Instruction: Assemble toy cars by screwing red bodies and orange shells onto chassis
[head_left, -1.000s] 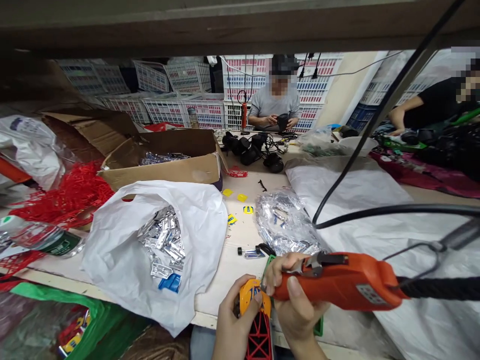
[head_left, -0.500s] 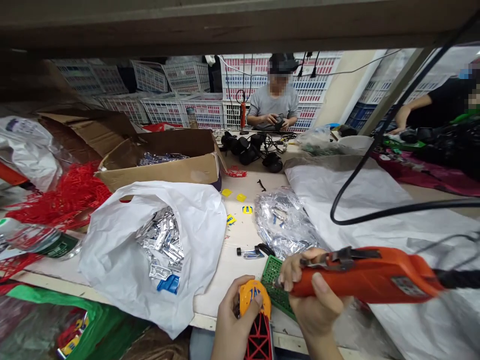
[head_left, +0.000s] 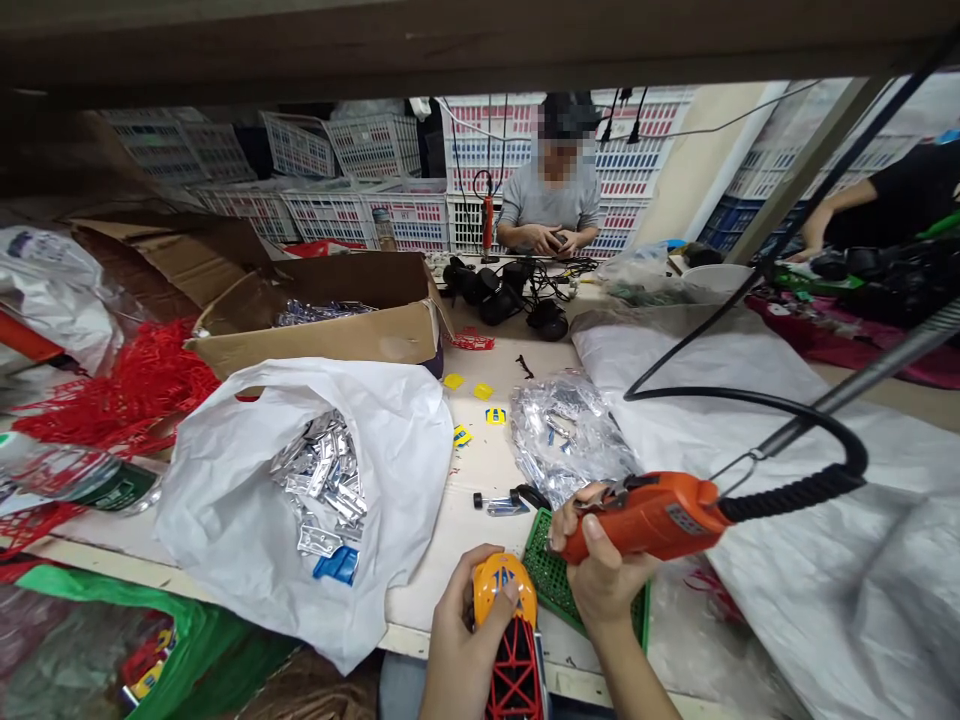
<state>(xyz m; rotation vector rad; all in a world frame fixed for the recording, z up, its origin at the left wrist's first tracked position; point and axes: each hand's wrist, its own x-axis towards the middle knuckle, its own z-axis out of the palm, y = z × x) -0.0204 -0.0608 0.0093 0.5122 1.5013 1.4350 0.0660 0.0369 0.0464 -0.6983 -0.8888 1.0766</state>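
My left hand [head_left: 471,630] is closed round a toy vehicle [head_left: 506,590] with an orange-yellow front and a red lattice frame behind it, at the table's front edge. Gripped in my right hand [head_left: 600,575] is an orange electric screwdriver [head_left: 649,520], with its front end pointing left and down over a green perforated tray [head_left: 547,565]. My fingers hide most of its tip. Small screws seem to lie in the tray. A coiled black cord and a metal spring run from the screwdriver's rear. The toy vehicle stands just left of the tray.
A white bag [head_left: 405,470] of shiny metallic parts stands at left, before a cardboard box [head_left: 322,345]. Clear plastic bags [head_left: 566,440] lie beyond the tray. Yellow pieces [head_left: 495,415] are scattered mid-table. A co-worker [head_left: 551,195] sits opposite; another person's arm shows at far right. A beam crosses overhead.
The screwdriver has swung so its rear now points less far right, and its front has shifted slightly left over the tray. The toy vehicle stays in my left hand, nearly unmoved.
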